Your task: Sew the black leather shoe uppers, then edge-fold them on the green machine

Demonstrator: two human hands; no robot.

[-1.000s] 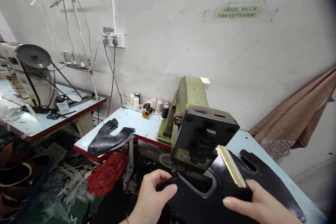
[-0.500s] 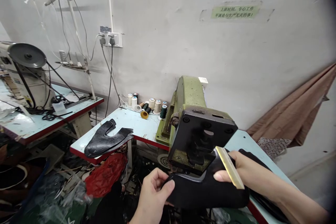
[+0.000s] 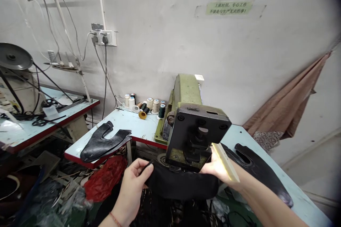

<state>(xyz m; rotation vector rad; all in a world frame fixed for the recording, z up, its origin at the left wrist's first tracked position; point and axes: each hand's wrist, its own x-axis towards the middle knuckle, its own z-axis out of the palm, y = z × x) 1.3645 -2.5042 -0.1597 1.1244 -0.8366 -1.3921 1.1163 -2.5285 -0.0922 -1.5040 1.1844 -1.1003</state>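
Note:
A black leather shoe-upper piece (image 3: 183, 184) is stretched under the head of a green and black post machine (image 3: 199, 131). My left hand (image 3: 135, 181) pinches the piece's left end between thumb and fingers. At its right end, my right hand (image 3: 215, 166) grips the piece close beside the machine head. A bright yellowish strip (image 3: 226, 163) crosses in front of my right hand and hides part of the fingers. The machine head covers the piece's upper edge, so the contact point cannot be seen.
Black cut pieces (image 3: 103, 143) lie on the table's left part, and another black upper (image 3: 262, 170) lies on the right. Thread spools (image 3: 149, 104) stand along the wall. A red plastic bag (image 3: 106, 181) lies below. Another sewing machine (image 3: 16, 85) stands at far left.
The black upper has turned and shifted left under the machine head, with both hands still on it. My view has moved slightly right, uncovering more of the upper on the right.

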